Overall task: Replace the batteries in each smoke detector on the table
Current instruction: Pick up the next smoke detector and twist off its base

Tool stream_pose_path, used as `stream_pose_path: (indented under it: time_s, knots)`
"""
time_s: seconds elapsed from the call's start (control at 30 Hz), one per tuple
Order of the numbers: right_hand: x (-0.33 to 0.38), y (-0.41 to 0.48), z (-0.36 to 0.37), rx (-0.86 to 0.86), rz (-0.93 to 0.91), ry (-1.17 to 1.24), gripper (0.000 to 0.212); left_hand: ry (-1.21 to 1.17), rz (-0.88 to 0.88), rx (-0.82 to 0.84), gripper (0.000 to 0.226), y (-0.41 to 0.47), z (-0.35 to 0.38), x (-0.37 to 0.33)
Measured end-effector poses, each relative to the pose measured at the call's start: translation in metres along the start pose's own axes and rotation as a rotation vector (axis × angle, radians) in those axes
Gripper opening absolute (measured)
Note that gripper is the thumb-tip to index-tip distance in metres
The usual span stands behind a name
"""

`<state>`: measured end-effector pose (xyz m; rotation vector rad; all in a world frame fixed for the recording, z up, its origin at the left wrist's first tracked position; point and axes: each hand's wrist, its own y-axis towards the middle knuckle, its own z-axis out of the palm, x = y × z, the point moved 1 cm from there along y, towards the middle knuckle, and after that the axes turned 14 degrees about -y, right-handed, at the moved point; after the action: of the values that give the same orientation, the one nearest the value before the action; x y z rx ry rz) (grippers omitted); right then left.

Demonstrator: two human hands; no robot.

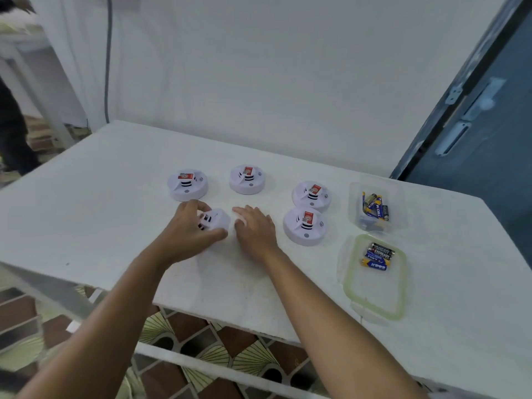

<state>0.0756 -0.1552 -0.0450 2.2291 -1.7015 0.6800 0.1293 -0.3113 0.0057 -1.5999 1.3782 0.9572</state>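
Observation:
Several white round smoke detectors lie on the white table. My left hand grips the nearest detector from its left side, thumb in front and fingers over the top. My right hand lies just to its right with fingers fairly straight, touching or almost touching the detector's edge. Other detectors stand at the back left, back middle and right, with one more in front of that; each shows a red label.
A clear plastic box at the right holds several batteries. In front of it lies a green-rimmed lid with a few batteries on it. A dark door stands at the right. A person stands at the far left.

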Motion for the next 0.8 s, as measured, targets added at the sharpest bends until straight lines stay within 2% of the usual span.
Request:
stream_pose_path:
  time_s: [0.17,0.23,0.3,0.5,0.67,0.8]
  knots:
    - [-0.004,-0.007,-0.021,-0.085,0.148,0.651,0.034,-0.609,-0.051,0.082,0.029,-0.007,0.018,-0.027]
    - [-0.006,-0.01,-0.029,-0.075,0.235,0.904,0.032,-0.812,-0.105,0.122,0.033,-0.01,0.028,-0.036]
    - [-0.01,-0.012,-0.041,-0.069,0.31,1.09,0.026,-0.914,-0.136,0.157,0.042,-0.011,0.039,-0.046]
    - [-0.03,-0.027,-0.071,0.061,0.376,1.455,0.05,-0.794,-0.12,0.105,0.059,-0.005,0.08,-0.073]
    - [-0.052,-0.039,-0.089,0.066,0.246,1.501,0.036,-0.681,-0.145,-0.058,0.072,0.009,0.098,-0.081]
    - [-0.061,-0.05,-0.1,0.081,0.168,1.567,0.031,-0.564,-0.111,-0.228,0.069,0.012,0.114,-0.086]
